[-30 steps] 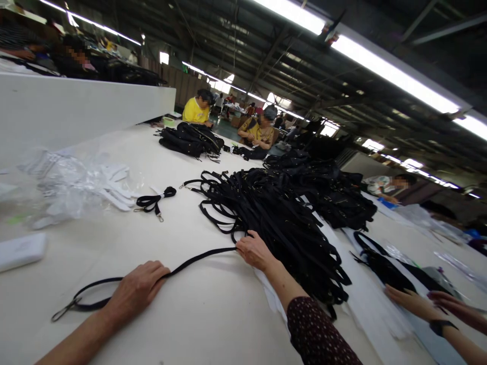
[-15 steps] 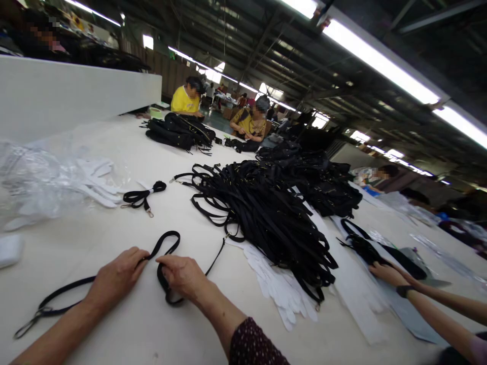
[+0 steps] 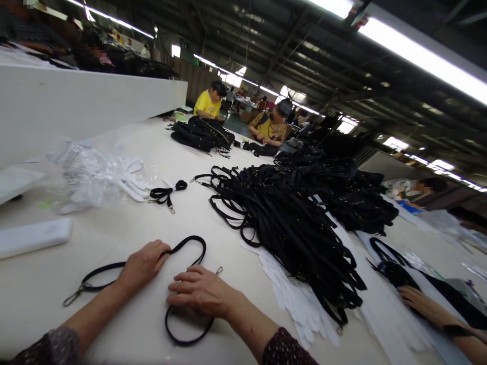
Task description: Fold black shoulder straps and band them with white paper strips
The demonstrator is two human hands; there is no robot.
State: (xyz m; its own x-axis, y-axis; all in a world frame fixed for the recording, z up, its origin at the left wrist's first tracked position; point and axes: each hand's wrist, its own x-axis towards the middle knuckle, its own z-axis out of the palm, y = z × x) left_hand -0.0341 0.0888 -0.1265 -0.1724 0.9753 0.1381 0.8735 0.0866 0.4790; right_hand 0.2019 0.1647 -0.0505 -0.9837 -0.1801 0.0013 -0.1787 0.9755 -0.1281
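The left hand pinches a black strap against the cream table; the right hand presses flat on the strap's folded loops just beside it. Beyond the strap, to its right, lies a big heap of straps; to its left, clear bags of white pieces. Far past the heap, seated workers under long ceiling lights.
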